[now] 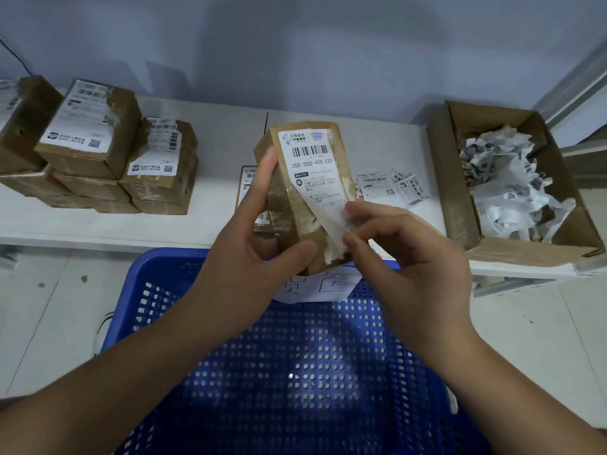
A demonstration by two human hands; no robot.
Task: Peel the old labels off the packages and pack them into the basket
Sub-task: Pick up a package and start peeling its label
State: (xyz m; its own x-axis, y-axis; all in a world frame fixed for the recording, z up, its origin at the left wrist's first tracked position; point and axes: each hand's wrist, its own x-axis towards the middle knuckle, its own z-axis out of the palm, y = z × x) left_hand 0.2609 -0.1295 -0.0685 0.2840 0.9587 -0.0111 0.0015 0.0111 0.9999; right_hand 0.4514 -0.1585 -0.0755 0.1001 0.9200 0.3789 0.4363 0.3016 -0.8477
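Observation:
My left hand [259,231] grips a small brown taped package [295,205], held tilted above the far rim of the blue perforated basket [295,372]. A white shipping label [315,165] covers the package's top face. Its lower corner is lifted and torn, and my right hand [404,254] pinches that loose end between thumb and forefinger. The basket holds no packages that I can see. A white paper sign [328,285] with handwriting hangs on the basket's far wall.
Stacks of labelled brown packages [98,149] stand at the left on the white table [213,133]. Another package [248,185] lies behind my left hand. Loose labels [391,187] lie mid-right. An open cardboard box [460,198] at the right holds crumpled peeled labels.

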